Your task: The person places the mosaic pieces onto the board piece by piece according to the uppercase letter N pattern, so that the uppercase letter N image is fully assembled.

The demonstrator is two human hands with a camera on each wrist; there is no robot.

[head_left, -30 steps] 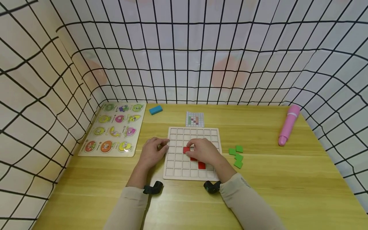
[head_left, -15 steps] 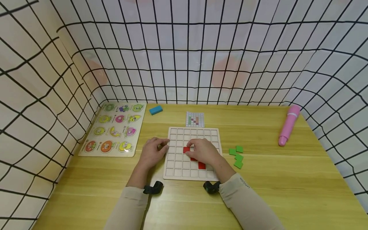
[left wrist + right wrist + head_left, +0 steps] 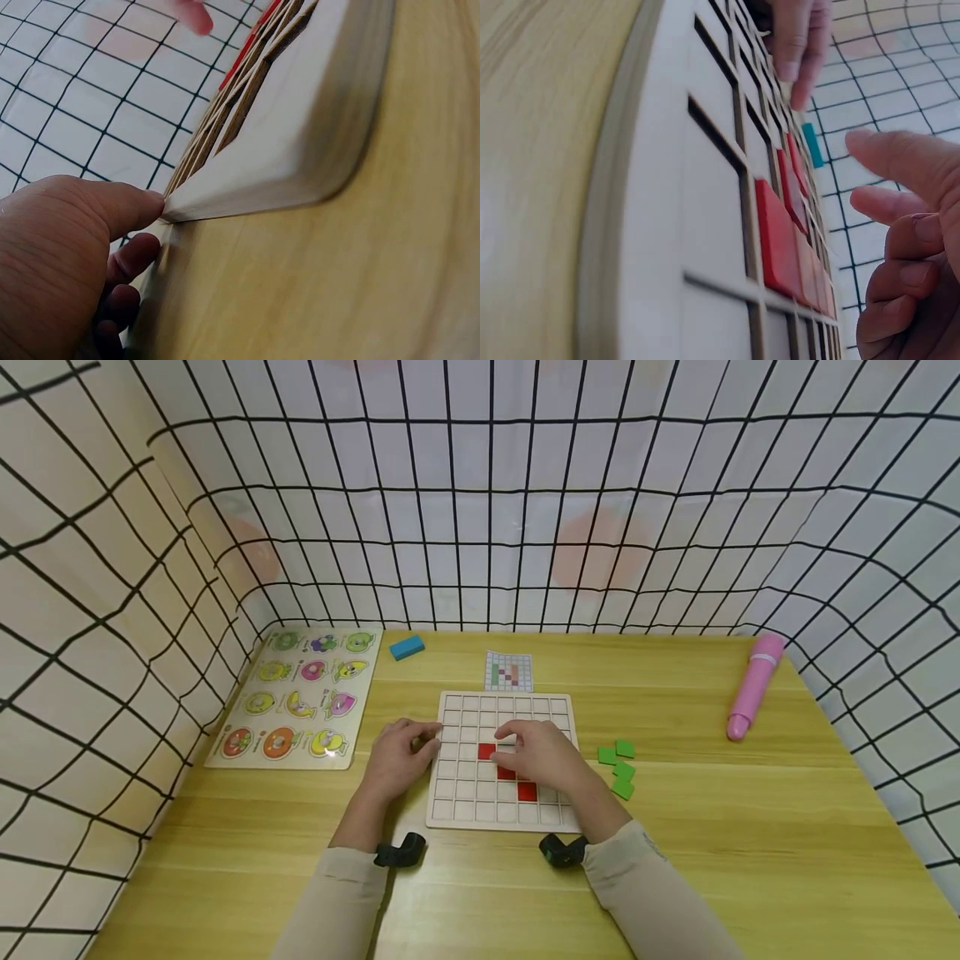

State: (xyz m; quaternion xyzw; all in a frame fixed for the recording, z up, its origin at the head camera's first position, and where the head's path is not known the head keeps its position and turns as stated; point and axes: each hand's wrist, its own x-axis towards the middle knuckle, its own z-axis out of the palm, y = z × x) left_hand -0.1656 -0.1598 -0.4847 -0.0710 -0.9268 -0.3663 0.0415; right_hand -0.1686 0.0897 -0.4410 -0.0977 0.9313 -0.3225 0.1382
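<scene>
A pale wooden grid board [image 3: 465, 812] lies flat on the table. Red square tiles [image 3: 527, 792] sit in its cells in a stepped line, partly hidden by my right hand [image 3: 547, 758]. That hand hovers over the board's middle, thumb and index finger apart with nothing between them, as the right wrist view also shows. My left hand [image 3: 396, 762] touches the board's left edge with thumb and index fingertips; its other fingers curl loosely in the left wrist view. Several green square tiles [image 3: 622, 770] lie loose on the table right of the board.
Behind the board lies a small printed pattern card [image 3: 508, 672]. A blue block [image 3: 407, 647] and a fruit puzzle board [image 3: 296, 697] are at left, a pink pen-shaped object [image 3: 753, 687] at far right. Black wire grid panels [image 3: 491, 518] surround the table.
My right hand has drawn slightly to the right, and its fingertips have come off the red tile at the upper left of the line. My left hand stays in place.
</scene>
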